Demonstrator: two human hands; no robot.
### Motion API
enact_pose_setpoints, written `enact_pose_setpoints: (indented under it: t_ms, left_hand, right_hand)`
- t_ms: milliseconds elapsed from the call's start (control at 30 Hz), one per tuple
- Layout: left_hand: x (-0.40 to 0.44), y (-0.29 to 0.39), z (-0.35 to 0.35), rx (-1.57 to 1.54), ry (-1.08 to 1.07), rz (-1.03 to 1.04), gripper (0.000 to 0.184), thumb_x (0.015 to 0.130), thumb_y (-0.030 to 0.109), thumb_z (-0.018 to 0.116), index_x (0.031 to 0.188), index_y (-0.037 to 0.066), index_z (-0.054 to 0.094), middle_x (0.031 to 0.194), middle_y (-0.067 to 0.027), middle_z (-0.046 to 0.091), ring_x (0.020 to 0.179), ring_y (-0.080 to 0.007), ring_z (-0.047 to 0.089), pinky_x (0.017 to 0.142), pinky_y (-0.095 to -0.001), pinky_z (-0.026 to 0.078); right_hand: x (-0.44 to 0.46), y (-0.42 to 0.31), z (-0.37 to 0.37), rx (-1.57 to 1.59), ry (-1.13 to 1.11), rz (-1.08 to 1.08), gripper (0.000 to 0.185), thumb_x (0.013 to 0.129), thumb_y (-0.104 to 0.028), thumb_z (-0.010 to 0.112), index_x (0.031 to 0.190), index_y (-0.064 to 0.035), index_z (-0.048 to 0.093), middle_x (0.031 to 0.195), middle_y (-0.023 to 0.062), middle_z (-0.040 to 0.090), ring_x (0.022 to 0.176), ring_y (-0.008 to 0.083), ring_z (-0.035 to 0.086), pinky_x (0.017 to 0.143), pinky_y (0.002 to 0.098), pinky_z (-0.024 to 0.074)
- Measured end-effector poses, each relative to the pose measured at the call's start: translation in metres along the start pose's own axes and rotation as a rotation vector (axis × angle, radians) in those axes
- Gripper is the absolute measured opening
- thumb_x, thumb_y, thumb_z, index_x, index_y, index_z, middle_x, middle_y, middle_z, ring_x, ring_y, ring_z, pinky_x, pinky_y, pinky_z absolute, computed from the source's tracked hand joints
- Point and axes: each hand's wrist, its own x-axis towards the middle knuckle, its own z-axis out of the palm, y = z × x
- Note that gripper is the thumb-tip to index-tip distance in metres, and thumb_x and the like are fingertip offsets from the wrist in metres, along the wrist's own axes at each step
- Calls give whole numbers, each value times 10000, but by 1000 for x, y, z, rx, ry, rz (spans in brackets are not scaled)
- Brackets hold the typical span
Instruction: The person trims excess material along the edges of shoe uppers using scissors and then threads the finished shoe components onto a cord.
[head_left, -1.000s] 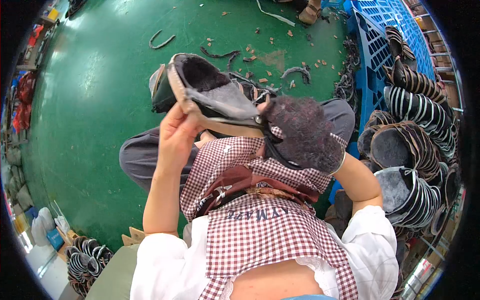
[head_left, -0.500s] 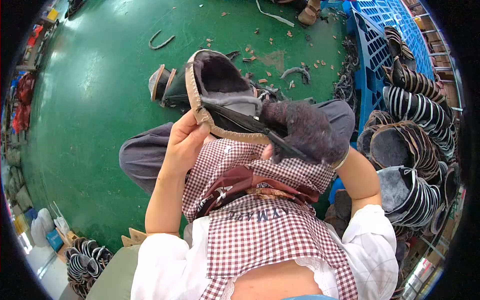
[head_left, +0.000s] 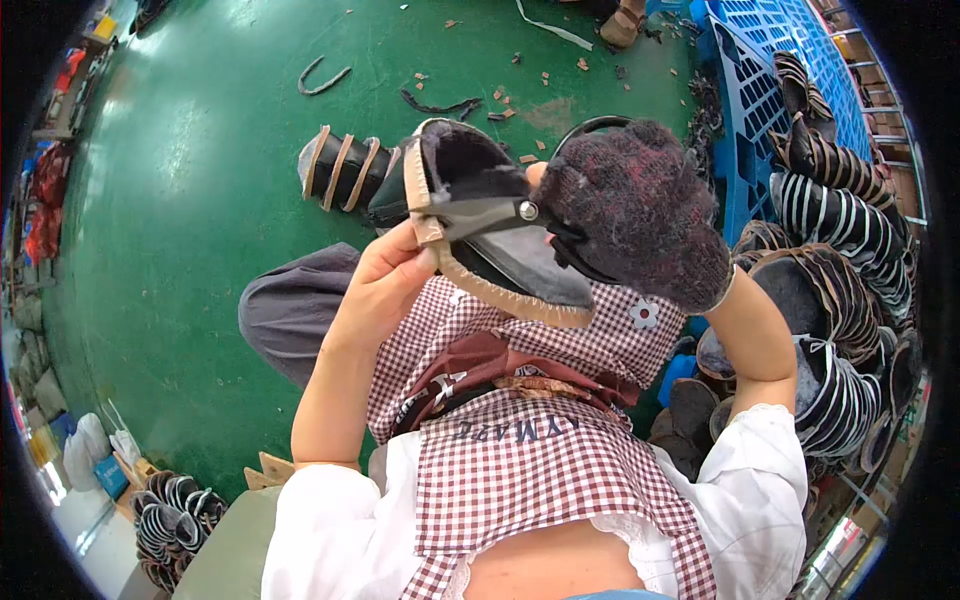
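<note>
A fur-lined shoe upper (head_left: 535, 262) with a tan, whip-stitched edge is held over my lap. My left hand (head_left: 388, 268) pinches its left edge between thumb and fingers. My right hand (head_left: 640, 205), in a dark fuzzy knitted glove, grips black-handled scissors (head_left: 490, 214). The scissor blades are spread apart and reach over the shoe's opening to the stitched edge, just above my left fingertips. Most of my right fingers are hidden by the glove and handles.
Several nested shoe uppers (head_left: 345, 172) lie on the green floor (head_left: 190, 260) beyond my left hand. Trimmed strips (head_left: 440, 104) and small scraps are scattered ahead. At right stand a blue plastic pallet (head_left: 735, 150) and heaped fur-lined pieces (head_left: 830, 300). Another bundle (head_left: 175, 525) sits at lower left.
My right hand has risen and turned, bringing the scissors higher across the shoe, with their blades now spread. My left hand has shifted slightly right and keeps its pinch on the edge.
</note>
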Motion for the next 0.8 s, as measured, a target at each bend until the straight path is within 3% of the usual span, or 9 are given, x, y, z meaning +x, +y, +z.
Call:
enact_pose_setpoints:
  t_ms: [200, 267, 300, 367, 400, 500, 567, 667, 800]
  left_hand:
    - [3, 4, 0, -31, 50, -38, 224, 880, 91, 489, 1062, -28, 541, 1053, -39, 564, 990, -117, 512, 894, -278, 381]
    - [2, 5, -6, -43, 115, -38, 280, 792, 69, 513, 1048, -40, 543, 1007, -61, 585, 953, -144, 542, 870, -290, 403]
    - [-3, 2, -18, -82, 109, -28, 303, 741, 60, 508, 1021, -48, 551, 966, -68, 593, 919, -155, 555, 853, -301, 416]
    - [-3, 2, -24, -101, 122, 8, 321, 657, 46, 495, 951, -63, 566, 883, -77, 604, 846, -170, 573, 802, -309, 439]
    - [-1, 4, -21, -86, 147, 27, 316, 624, 42, 487, 907, -70, 572, 840, -80, 606, 808, -174, 577, 766, -307, 449]
    - [0, 2, -79, 228, 205, -164, 222, 669, 40, 505, 863, -44, 574, 819, -67, 619, 794, -180, 586, 734, -274, 443]
    - [9, 14, -86, 831, 327, -289, 218, 732, -3, 515, 943, 0, 570, 817, -69, 632, 771, -198, 603, 749, -256, 438]
    - [26, 31, -67, 1949, 453, 447, 227, 704, 7, 570, 927, 50, 566, 1203, -155, 474, 1156, -324, 426, 962, -385, 348]
    - [70, 54, -88, 2169, 46, 624, 225, 659, 53, 626, 878, 72, 578, 1362, -120, 327, 1292, -354, 231, 1035, -482, 243]
  right_hand:
    - [-1, 6, 13, 286, -60, 133, 324, 689, -279, 714, 927, -85, 614, 860, 97, 595, 724, 227, 588, 671, 344, 458]
    - [-3, 12, 18, 517, -165, 791, 393, 697, -278, 727, 982, -53, 578, 862, 71, 598, 740, 184, 584, 646, 287, 456]
    - [-13, 18, 35, 503, -156, 799, 393, 697, -278, 727, 982, -53, 578, 862, 71, 598, 740, 184, 584, 646, 287, 456]
    - [-42, 29, 87, 1771, 52, 1405, 365, 773, -289, 641, 1039, -51, 565, 814, 60, 614, 715, 183, 585, 645, 295, 478]
    - [-44, 27, 99, 1770, 73, 1407, 365, 773, -289, 641, 1039, -51, 565, 814, 60, 614, 715, 183, 585, 645, 295, 478]
    - [-30, 9, 113, 1254, 98, 802, 460, 778, -280, 651, 1132, -23, 507, 917, 57, 591, 803, 132, 551, 693, 279, 482]
    - [-13, 8, 99, 1813, 210, 936, 622, 740, -145, 636, 1299, -23, 391, 968, 44, 577, 852, 107, 533, 728, 246, 445]
    - [-1, 22, 83, 1563, 3, 919, 639, 727, -166, 658, 1291, -18, 397, 1006, 57, 564, 916, 108, 506, 788, 259, 428]
    - [9, 36, 117, 1652, 145, 703, 534, 734, -188, 668, 1204, -32, 469, 1082, 76, 563, 966, 172, 528, 875, 316, 419]
